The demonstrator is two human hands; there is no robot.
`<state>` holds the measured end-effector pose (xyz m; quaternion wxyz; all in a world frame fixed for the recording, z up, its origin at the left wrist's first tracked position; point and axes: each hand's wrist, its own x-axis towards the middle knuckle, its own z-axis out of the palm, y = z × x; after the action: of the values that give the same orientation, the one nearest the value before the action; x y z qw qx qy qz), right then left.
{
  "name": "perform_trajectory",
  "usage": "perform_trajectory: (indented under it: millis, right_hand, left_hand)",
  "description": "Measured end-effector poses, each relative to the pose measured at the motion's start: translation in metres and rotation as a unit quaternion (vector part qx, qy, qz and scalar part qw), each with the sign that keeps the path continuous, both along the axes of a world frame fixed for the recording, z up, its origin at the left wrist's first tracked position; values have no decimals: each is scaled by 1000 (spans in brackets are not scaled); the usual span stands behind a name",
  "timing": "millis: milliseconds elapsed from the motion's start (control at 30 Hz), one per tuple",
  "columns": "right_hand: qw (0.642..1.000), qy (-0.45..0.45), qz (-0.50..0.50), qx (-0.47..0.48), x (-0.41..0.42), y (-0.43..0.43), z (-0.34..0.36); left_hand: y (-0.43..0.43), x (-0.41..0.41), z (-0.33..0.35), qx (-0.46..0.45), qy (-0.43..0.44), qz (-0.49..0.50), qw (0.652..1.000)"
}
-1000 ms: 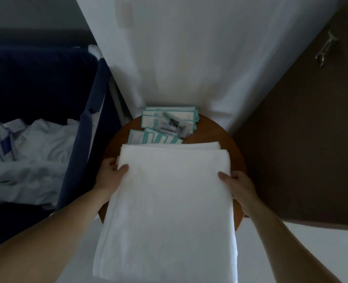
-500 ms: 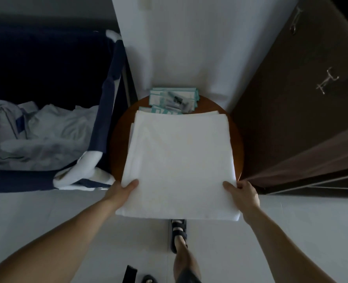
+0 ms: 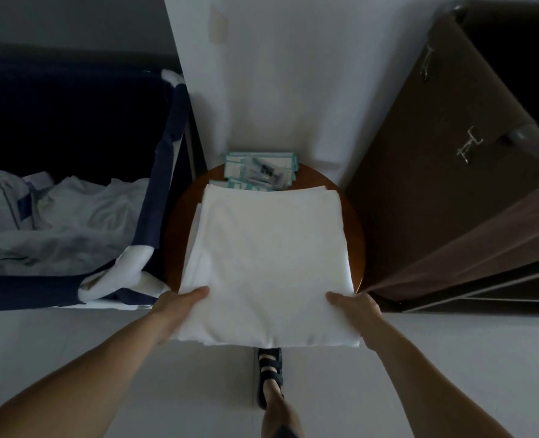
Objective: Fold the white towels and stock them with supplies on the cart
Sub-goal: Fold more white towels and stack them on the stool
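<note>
Head camera: I grip the folded white towel [image 3: 268,254] by its near corners. My left hand [image 3: 179,306] and right hand [image 3: 355,311] are each clamped on it, thumb on top, the other fingers hidden beneath. The towel lies on the round wooden table [image 3: 175,222], its near edge hanging past the rim. Just beyond it, teal-edged packets [image 3: 258,169] sit at the table's far edge. A navy laundry bin [image 3: 167,147] stands to the left and a brown cabinet [image 3: 435,191] to the right.

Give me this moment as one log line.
white towel: folded, on round table, near edge overhanging | left hand: grips near-left corner | right hand: grips near-right corner | supply packets: behind towel
</note>
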<state>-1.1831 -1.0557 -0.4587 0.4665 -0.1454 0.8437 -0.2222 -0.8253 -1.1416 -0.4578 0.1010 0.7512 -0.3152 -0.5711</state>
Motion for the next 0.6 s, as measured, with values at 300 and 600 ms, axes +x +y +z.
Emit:
perform_trajectory:
  millis: [300,600]
  right_hand:
    - [987,-21,60,-144,-9,-86,105]
    - [953,39,102,-283,-35,-167,246]
  left_hand:
    - [-72,-31,96,-44,120,3,992]
    - [-136,-38,201,-197,226,95,949]
